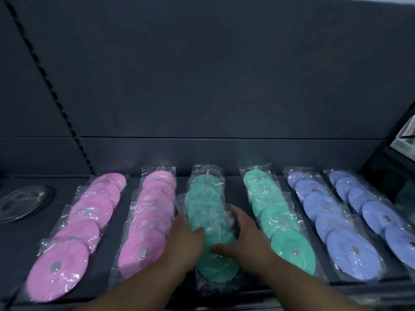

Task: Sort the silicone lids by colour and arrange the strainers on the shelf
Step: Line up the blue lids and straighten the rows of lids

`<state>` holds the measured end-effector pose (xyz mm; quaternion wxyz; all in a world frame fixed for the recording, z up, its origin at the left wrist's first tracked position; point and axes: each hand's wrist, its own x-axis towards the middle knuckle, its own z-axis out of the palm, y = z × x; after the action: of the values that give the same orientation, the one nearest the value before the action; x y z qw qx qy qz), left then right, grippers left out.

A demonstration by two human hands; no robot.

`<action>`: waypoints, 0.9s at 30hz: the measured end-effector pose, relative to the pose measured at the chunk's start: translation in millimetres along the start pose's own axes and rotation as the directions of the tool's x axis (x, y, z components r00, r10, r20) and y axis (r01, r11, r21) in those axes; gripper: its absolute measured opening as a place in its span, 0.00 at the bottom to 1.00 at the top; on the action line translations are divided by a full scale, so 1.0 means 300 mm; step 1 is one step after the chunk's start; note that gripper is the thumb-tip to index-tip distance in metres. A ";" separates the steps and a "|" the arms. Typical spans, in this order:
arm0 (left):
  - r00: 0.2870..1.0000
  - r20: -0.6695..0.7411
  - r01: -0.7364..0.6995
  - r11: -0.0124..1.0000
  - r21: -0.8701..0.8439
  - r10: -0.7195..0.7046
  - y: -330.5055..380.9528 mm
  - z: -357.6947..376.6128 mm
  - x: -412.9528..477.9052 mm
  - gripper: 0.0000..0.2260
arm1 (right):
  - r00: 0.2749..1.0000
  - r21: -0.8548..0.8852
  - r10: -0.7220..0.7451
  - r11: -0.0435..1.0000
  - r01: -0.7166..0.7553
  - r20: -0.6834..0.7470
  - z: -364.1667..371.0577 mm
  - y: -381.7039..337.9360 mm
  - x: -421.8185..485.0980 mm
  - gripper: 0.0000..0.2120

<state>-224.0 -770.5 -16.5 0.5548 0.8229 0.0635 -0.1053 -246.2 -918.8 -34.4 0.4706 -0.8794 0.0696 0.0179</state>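
Six rows of silicone lids in clear plastic packets lie on a dark shelf (242, 198). From left to right there are two pink rows (74, 234) (148, 223), two green rows (206, 198) (276, 216) and two blue rows (332, 223) (370, 203). My left hand (186, 239) rests on the left side of the middle green row, with its thumb lying on a lid. My right hand (244, 236) rests on that row's right side, its thumb on the front green lid (215, 270). That front lid overhangs the shelf's front edge.
A round shiny metal dish (22, 203), possibly a strainer, lies on the neighbouring shelf section at far left. A dark back panel (213, 86) rises behind the rows. A slotted upright (56, 102) divides the sections. Another fixture (404, 140) stands at far right.
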 end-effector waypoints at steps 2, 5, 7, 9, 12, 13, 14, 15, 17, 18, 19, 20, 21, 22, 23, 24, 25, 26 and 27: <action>0.999 -0.034 0.031 0.999 0.026 -0.030 0.008 0.018 0.012 0.18 | 1.000 0.005 0.006 1.000 -0.006 0.023 0.009 0.008 0.020 0.42; 0.998 -0.034 0.046 0.996 0.074 -0.044 0.017 0.034 0.014 0.19 | 0.998 0.021 0.024 0.999 -0.026 0.059 0.006 0.025 0.042 0.43; 0.999 0.017 0.049 0.994 0.101 -0.051 0.022 0.040 0.006 0.21 | 0.996 0.022 0.049 0.998 -0.050 0.074 -0.007 0.035 0.044 0.43; 0.995 0.071 0.061 0.983 0.171 -0.074 0.029 0.045 -0.002 0.25 | 0.995 0.015 0.070 0.997 -0.072 0.069 -0.020 0.048 0.038 0.44; 0.997 0.054 0.033 0.971 0.235 -0.046 0.030 0.049 0.011 0.26 | 0.996 0.019 0.080 0.997 -0.081 0.051 -0.037 0.044 0.030 0.41; 1.000 0.019 0.010 0.973 0.229 -0.014 0.024 0.050 0.027 0.26 | 0.996 0.022 0.077 0.997 -0.078 0.043 -0.039 0.034 0.032 0.39; 1.000 -0.017 -0.004 0.976 0.219 0.008 0.019 0.047 0.048 0.25 | 0.997 0.025 0.068 0.997 -0.070 0.044 -0.041 0.024 0.035 0.40; 0.999 -0.048 -0.009 0.980 0.200 0.019 0.007 0.046 0.078 0.25 | 0.997 0.034 0.067 0.997 -0.069 0.048 -0.041 0.012 0.039 0.43; 0.997 -0.070 0.022 0.989 0.145 -0.011 -0.007 0.041 0.131 0.26 | 0.995 0.044 0.066 0.997 -0.069 0.072 -0.039 -0.008 0.044 0.40; 0.997 -0.059 0.057 0.993 0.106 -0.051 -0.012 0.037 0.151 0.29 | 0.995 0.031 0.058 0.998 -0.061 0.085 -0.036 -0.018 0.044 0.33; 0.996 -0.044 0.084 0.995 0.061 -0.081 -0.016 0.036 0.165 0.30 | 0.994 0.021 0.061 0.998 -0.064 0.093 -0.029 -0.016 0.046 0.29; 0.995 -0.027 0.099 0.995 0.030 -0.099 -0.019 0.036 0.172 0.31 | 0.994 0.022 0.055 0.998 -0.057 0.089 -0.025 -0.015 0.044 0.28; 0.994 -0.007 0.112 0.994 0.008 -0.112 -0.016 0.038 0.173 0.31 | 0.995 0.024 0.058 0.998 -0.060 0.082 -0.021 -0.011 0.044 0.29; 0.992 0.017 0.123 0.992 -0.005 -0.123 -0.006 0.042 0.164 0.32 | 0.996 0.028 0.058 0.998 -0.060 0.071 -0.020 -0.011 0.041 0.29; 0.991 0.045 0.126 0.992 -0.016 -0.125 0.003 0.046 0.154 0.32 | 0.996 0.041 0.067 0.997 -0.069 0.065 -0.018 -0.007 0.040 0.30; 0.991 0.061 0.122 0.992 -0.016 -0.121 0.006 0.050 0.149 0.31 | 0.995 0.045 0.074 0.996 -0.077 0.060 -0.018 -0.008 0.040 0.30; 0.992 0.065 0.109 0.994 -0.011 -0.108 0.014 0.053 0.144 0.29 | 0.995 0.041 0.082 0.996 -0.085 0.058 -0.018 -0.006 0.045 0.30; 0.994 0.056 0.095 0.995 -0.008 -0.095 0.023 0.053 0.141 0.27 | 0.995 0.042 0.087 0.995 -0.090 0.054 -0.021 -0.011 0.050 0.29; 0.997 0.037 0.072 0.997 -0.010 -0.072 0.027 0.051 0.146 0.23 | 0.994 0.047 0.092 0.994 -0.095 0.050 -0.022 -0.011 0.060 0.28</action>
<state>-181.4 -788.3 -25.4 0.5562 0.8149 0.0834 -0.1400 -228.0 -924.3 -29.8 0.4924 -0.8626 0.0999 0.0592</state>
